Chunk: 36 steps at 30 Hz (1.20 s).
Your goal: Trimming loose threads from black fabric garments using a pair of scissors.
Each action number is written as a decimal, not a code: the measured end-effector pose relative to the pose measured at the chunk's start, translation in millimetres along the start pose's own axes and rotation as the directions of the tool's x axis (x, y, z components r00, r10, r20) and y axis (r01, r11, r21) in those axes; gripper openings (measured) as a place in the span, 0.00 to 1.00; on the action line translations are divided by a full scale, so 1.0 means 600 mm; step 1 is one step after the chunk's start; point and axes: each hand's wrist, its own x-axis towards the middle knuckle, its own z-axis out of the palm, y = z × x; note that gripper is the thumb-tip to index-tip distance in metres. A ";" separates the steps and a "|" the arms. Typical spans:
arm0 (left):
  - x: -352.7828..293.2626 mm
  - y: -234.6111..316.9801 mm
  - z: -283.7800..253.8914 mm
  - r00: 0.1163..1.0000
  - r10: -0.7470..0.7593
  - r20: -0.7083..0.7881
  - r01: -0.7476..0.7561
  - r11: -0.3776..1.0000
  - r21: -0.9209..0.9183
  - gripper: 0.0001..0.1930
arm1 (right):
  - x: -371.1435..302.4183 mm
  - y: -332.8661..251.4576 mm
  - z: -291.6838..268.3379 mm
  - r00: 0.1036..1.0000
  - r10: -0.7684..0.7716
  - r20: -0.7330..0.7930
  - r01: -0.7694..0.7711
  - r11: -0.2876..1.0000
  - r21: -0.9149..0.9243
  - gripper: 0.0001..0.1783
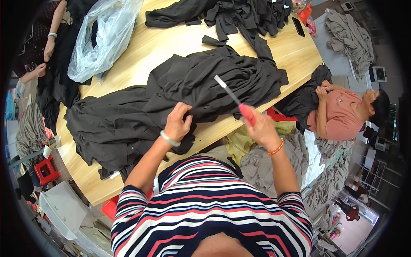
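Observation:
My right hand (262, 128) is closed around the red handle of a tool with a narrow, flat metal blade (231, 93). The blade points up and to the left, above a heap of dark garments (214, 81). Its exact kind cannot be made out. Over the near edge of that heap is my left hand (177, 123), fingers curled and thumb close to the index finger. Whatever it may pinch is too small to tell. The dark cloth spreads in loose folds along the wooden table (141, 55), from the left end toward the right edge.
More dark garments (252, 17) and a black phone (298, 26) lie at the far side. A clear plastic bag (102, 43) stands far left. One co-worker (338, 107) handles dark cloth at right, another (47, 47) at far left. Grey cloth (274, 162) is heaped below the near edge.

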 end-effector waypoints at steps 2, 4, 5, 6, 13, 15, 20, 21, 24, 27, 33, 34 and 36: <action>0.011 0.084 -0.077 0.982 0.120 0.146 -0.081 0.965 -0.248 0.07 | 0.021 0.010 -0.015 0.991 0.012 -0.130 -0.009 1.000 0.025 0.20; 0.004 0.154 -0.162 0.927 0.233 0.296 -0.083 0.893 -0.442 0.04 | 0.044 -0.001 -0.035 0.974 -0.001 -0.225 0.006 1.000 0.021 0.20; 0.002 0.191 -0.206 0.912 0.284 0.295 -0.102 0.856 -0.506 0.05 | 0.052 -0.003 -0.039 0.970 -0.001 -0.245 0.001 1.000 0.001 0.20; -0.010 0.211 -0.251 0.928 0.311 0.207 -0.165 0.838 -0.521 0.08 | 0.057 -0.006 -0.041 0.965 -0.003 -0.264 -0.001 1.000 -0.017 0.20; -0.078 0.175 -0.598 0.890 0.118 -0.441 0.018 0.956 0.293 0.10 | 0.052 -0.031 0.042 0.989 -0.100 0.107 0.104 0.994 -0.040 0.19; -0.116 0.068 -0.716 0.893 0.090 -0.440 0.270 0.675 0.686 0.11 | 0.046 -0.026 0.061 0.978 -0.091 0.189 0.102 0.994 -0.045 0.17; -0.062 -0.042 -0.470 0.872 0.061 -0.485 0.295 0.726 0.621 0.09 | 0.032 0.008 0.067 0.978 0.001 0.209 0.018 0.996 -0.088 0.16; -0.011 0.013 -0.351 0.934 -0.040 -0.356 0.279 0.705 0.652 0.09 | 0.029 0.017 0.061 0.977 0.043 0.211 -0.018 0.993 -0.116 0.16; 0.021 -0.032 -0.131 0.996 -0.033 0.077 -0.004 0.900 0.436 0.20 | 0.031 0.021 0.051 0.976 0.026 0.214 0.003 0.991 -0.136 0.16; 0.058 -0.080 0.014 0.991 -0.015 0.131 -0.054 0.862 0.505 0.23 | 0.025 0.001 0.040 0.955 0.056 0.293 -0.005 0.985 -0.173 0.16; 0.110 -0.192 0.005 0.814 -0.431 0.390 0.512 0.849 -0.130 0.12 | 0.013 -0.011 0.046 0.931 0.100 0.352 -0.038 0.983 -0.181 0.18; 0.112 -0.193 0.000 0.757 -0.445 0.479 0.624 0.711 -0.325 0.12 | 0.016 -0.016 0.054 0.930 0.107 0.352 -0.047 0.983 -0.175 0.18; 0.115 -0.196 -0.016 0.632 -0.544 0.552 0.775 0.452 -0.442 0.09 | 0.023 -0.032 0.075 0.909 0.036 0.416 0.009 0.994 -0.105 0.18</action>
